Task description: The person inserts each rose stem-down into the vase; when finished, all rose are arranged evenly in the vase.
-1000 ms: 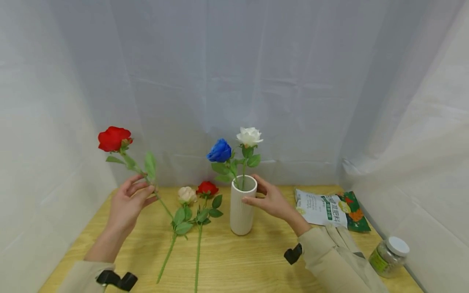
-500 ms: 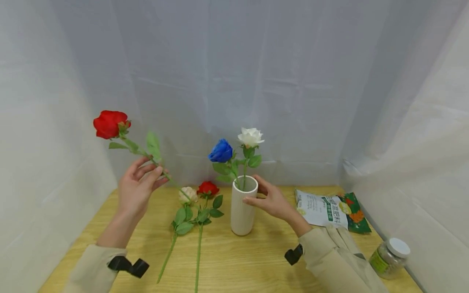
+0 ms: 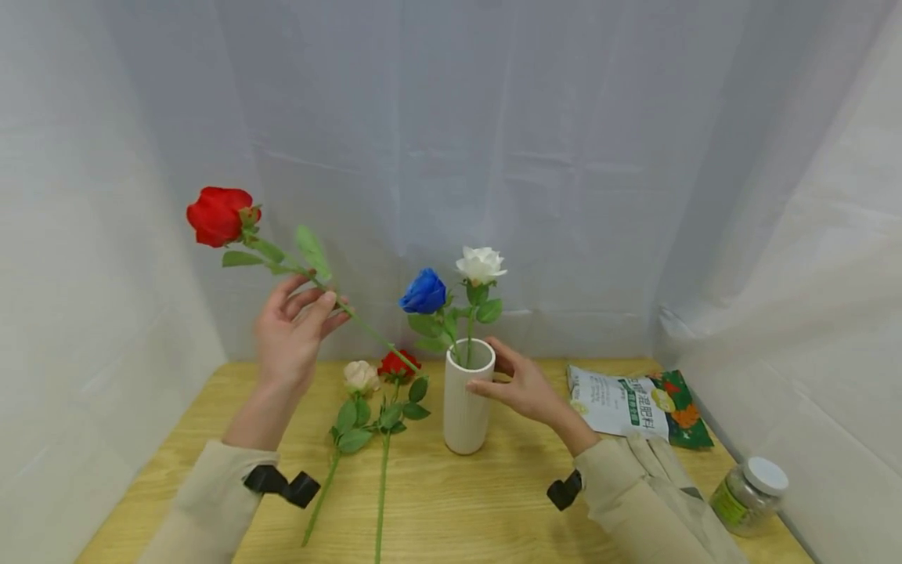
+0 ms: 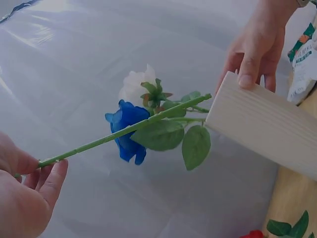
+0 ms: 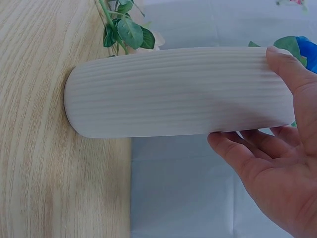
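Note:
My left hand [image 3: 296, 333] pinches the stem of a red rose [image 3: 218, 217], held up in the air with its bloom to the upper left. The bare stem [image 4: 106, 140] slants down to the right, and its cut end stands near the vase's mouth, overlapping the blue rose in the left wrist view. My right hand [image 3: 524, 388] grips the ribbed white vase [image 3: 465, 415] near its rim, thumb in front and fingers behind. Upright on the table, the vase holds a blue rose [image 3: 424, 291] and a white rose [image 3: 481, 265].
On the wooden table [image 3: 451, 509], a cream rose [image 3: 361, 377] and another red rose [image 3: 398, 363] lie left of the vase. To the right are a printed fertiliser bag [image 3: 637, 403] and a white-lidded jar [image 3: 750, 495]. Pale sheeting [image 3: 451, 157] encloses the table behind and at both sides.
My left hand has lifted the red rose and carried it right, bringing the stem's end up off the table toward the vase. The right hand and vase have stayed almost still.

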Available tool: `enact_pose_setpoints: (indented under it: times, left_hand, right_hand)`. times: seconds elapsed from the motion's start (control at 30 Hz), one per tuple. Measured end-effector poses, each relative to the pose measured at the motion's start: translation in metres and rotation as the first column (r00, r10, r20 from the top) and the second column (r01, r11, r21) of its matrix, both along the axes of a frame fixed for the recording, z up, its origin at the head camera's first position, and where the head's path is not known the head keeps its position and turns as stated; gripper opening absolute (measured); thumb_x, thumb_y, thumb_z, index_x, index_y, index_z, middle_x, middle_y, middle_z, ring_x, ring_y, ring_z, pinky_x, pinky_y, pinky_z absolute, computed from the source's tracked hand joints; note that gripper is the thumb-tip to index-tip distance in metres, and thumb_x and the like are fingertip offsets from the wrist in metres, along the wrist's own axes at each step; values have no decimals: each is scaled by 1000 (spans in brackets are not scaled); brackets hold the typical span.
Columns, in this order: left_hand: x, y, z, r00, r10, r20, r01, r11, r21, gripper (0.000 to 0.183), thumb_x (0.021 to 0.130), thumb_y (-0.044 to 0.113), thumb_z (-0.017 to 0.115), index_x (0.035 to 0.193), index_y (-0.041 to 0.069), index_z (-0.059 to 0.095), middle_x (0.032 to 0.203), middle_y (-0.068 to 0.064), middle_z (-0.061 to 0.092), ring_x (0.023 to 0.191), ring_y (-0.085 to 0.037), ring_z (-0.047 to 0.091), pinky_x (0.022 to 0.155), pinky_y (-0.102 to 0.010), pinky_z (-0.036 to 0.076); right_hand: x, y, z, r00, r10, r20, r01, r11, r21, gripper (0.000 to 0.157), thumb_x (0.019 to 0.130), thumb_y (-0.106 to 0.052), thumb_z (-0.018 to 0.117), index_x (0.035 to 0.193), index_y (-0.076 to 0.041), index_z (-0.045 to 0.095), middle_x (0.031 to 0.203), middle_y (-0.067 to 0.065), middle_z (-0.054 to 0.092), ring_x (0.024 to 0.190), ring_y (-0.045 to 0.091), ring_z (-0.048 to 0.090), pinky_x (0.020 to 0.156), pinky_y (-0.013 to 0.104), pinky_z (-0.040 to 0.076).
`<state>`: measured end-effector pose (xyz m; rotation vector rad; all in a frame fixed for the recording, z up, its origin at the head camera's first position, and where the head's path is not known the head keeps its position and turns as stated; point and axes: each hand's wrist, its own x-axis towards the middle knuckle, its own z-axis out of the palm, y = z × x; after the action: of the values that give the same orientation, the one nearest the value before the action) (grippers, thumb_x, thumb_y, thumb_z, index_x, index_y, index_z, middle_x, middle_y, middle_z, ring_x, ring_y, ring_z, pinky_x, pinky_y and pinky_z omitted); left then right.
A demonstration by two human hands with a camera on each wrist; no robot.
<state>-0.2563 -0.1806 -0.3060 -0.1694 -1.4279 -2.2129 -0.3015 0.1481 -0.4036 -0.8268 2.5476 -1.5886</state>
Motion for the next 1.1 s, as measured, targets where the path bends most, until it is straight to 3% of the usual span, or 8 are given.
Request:
enact_pose_setpoints:
  times: [0.43, 0.8, 1.1]
  left_hand:
    - [-14, 36, 10, 995, 43, -92, -46, 998, -34, 43, 96, -14, 65, 136, -3, 56, 89, 3, 68, 76, -11, 76, 74, -28, 67]
    - [-23, 61, 3, 988, 65, -137, -81, 990, -116, 42, 96, -12, 67, 136, -4, 57, 93, -2, 66, 78, -11, 74, 74, -29, 67]
    - [-28, 75, -13, 985, 54, -164, -97, 957, -272, 39, 96, -8, 68, 135, -7, 58, 98, -11, 66, 79, -8, 73, 73, -26, 66]
  right_hand:
    - [-1, -2, 0, 1000, 0, 12, 0, 1000, -9, 93, 94, -29, 82, 167, -7, 27, 166, 21, 40, 145, 39, 52, 112, 52, 54]
    - [0, -1, 0, 1000, 3, 6, -2, 1000, -13, 91, 95, -26, 82, 166, -8, 29, 164, 20, 43, 144, 39, 53, 111, 52, 54]
    - [-3, -1, -2, 1000, 19, -9, -19, 999, -28, 80, 95, -24, 82, 162, -13, 40, 155, 17, 55, 141, 37, 57, 109, 50, 56]
